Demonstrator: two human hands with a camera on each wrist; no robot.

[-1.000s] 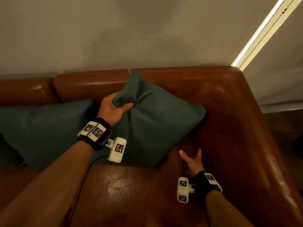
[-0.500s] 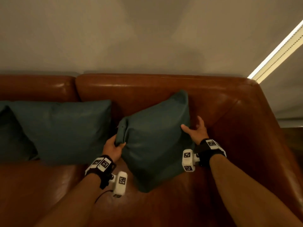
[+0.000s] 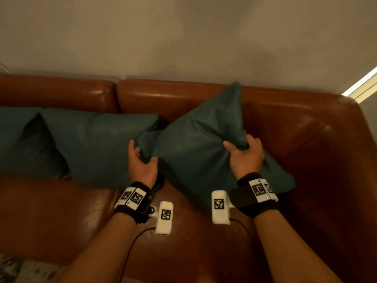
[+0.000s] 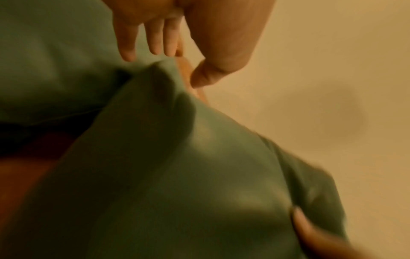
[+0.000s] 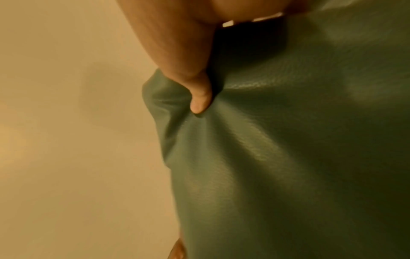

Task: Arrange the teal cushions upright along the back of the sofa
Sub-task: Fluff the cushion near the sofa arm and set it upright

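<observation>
A teal cushion (image 3: 195,152) stands on one corner on the brown sofa seat, tilted like a diamond, its top corner reaching the crest of the sofa back (image 3: 183,97). My right hand (image 3: 240,146) pinches its right side; the thumb (image 5: 199,98) digs into creased fabric (image 5: 288,157). My left hand (image 3: 142,154) cups the cushion's left corner (image 4: 164,84) with fingers (image 4: 155,43) nearly straight and no clear grip. A second teal cushion (image 3: 98,144) leans upright against the back just left. A third (image 3: 18,139) sits at the far left, partly cut off.
The sofa's right armrest (image 3: 326,160) curves round close to the held cushion. Bare leather seat (image 3: 183,242) lies in front of my wrists. A plain wall (image 3: 183,37) rises behind the sofa. A patch of patterned rug (image 3: 20,270) shows at the bottom left.
The cushion has swung right and turned onto a corner. My right hand went from the seat to its right edge and now pinches it. My left hand's grip has loosened at the left corner.
</observation>
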